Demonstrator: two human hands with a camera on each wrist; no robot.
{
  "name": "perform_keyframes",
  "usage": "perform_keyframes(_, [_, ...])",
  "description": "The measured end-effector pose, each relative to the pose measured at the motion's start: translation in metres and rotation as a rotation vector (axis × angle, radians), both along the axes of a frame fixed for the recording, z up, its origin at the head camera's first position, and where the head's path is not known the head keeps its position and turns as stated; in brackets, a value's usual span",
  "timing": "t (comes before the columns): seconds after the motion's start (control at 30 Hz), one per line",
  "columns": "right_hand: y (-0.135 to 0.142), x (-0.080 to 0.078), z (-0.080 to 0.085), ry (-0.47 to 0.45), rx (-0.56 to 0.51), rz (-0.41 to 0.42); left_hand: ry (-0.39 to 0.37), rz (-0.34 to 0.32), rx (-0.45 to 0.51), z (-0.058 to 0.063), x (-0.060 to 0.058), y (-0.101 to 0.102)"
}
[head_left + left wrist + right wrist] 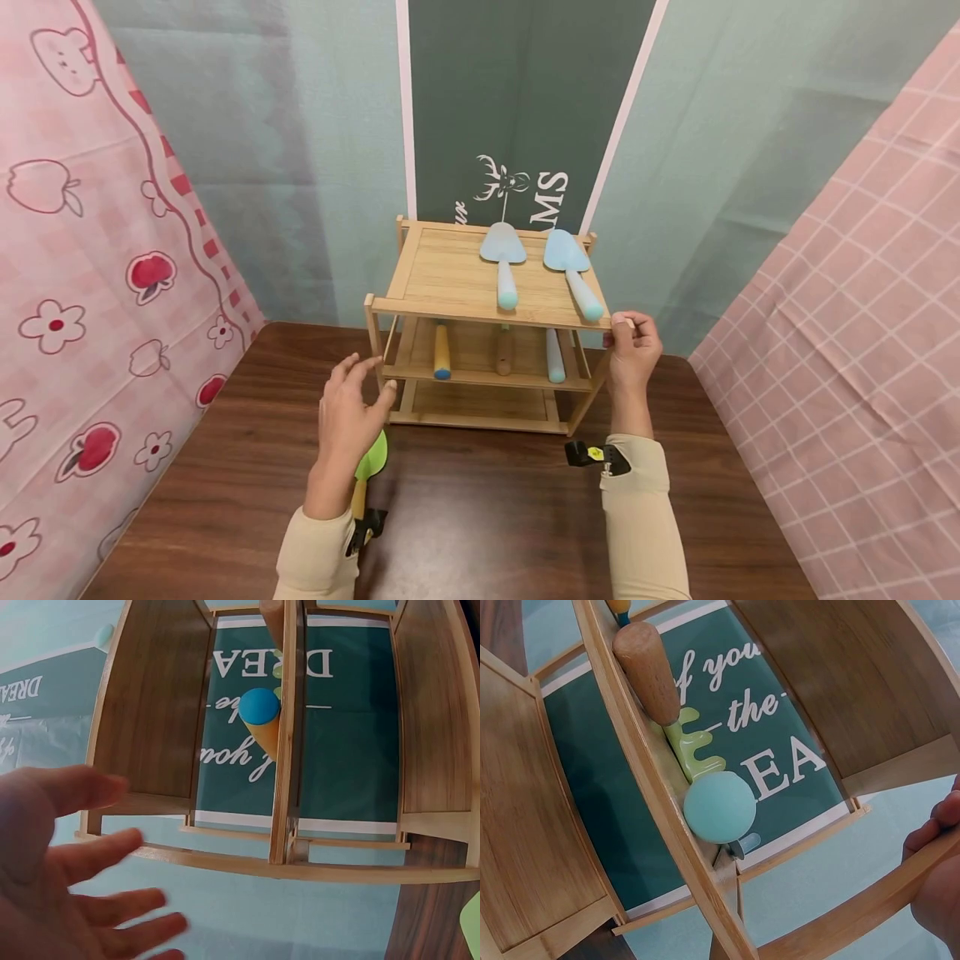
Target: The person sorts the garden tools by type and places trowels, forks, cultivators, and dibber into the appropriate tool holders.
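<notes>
A three-tier wooden shelf rack [450, 271] stands on the table. My right hand [636, 346] grips its front right corner; in the right wrist view, fingers [937, 821] wrap a wooden bar. My left hand [348, 417] hovers by the rack's left front post, fingers spread and holding nothing. On the top shelf lie two pale blue shovel-like tools [503, 244] [566, 252] with handles toward me. The middle shelf bears a yellow handle [442, 353] with a blue end, a brown wooden handle [646, 673] with a green pronged head, and a whitish handle [555, 357] with a mint end.
A green-headed tool [372, 457] with a yellow handle lies on the brown table [480, 517], partly hidden under my left arm. Cloth hangs behind the rack, and pink patterned curtains [847, 333] close in both sides.
</notes>
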State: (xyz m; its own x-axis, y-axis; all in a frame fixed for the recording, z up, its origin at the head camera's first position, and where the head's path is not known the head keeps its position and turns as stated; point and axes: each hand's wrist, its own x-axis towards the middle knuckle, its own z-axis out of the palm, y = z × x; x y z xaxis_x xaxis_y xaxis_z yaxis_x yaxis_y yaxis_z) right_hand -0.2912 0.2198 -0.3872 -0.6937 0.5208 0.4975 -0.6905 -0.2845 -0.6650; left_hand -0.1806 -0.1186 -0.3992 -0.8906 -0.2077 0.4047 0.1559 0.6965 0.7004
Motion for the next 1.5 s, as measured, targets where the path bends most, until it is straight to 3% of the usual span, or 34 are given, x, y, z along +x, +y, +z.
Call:
perform_keyframes(0.13, [0.0, 0.001, 0.0, -0.002, 0.011, -0.006, -0.192, -0.046, -0.068, -0.002, 0.004, -0.002])
perform_keyframes(0.3, [0.001, 0.003, -0.001, -0.001, 0.023, -0.003, -0.301, -0.083, -0.127, -0.008, 0.009, -0.003])
perform_keyframes(0.57, [0.001, 0.003, 0.0, -0.002, 0.003, 0.026, -0.306, -0.089, -0.143, -0.022, 0.017, -0.006])
perform_keyframes(0.9, [-0.001, 0.0, -0.001, -0.008, 0.027, -0.025, -0.222, -0.157, -0.232, -0.033, 0.024, -0.009])
perform_keyframes(1.2, [-0.002, 0.0, -0.001, -0.015, 0.023, -0.034, -0.358, -0.191, -0.325, -0.042, 0.035, -0.014])
perform_keyframes(1.5, [-0.003, 0.003, 0.0, -0.009, 0.007, -0.018, -0.417, -0.199, -0.314, -0.059, 0.046, -0.018])
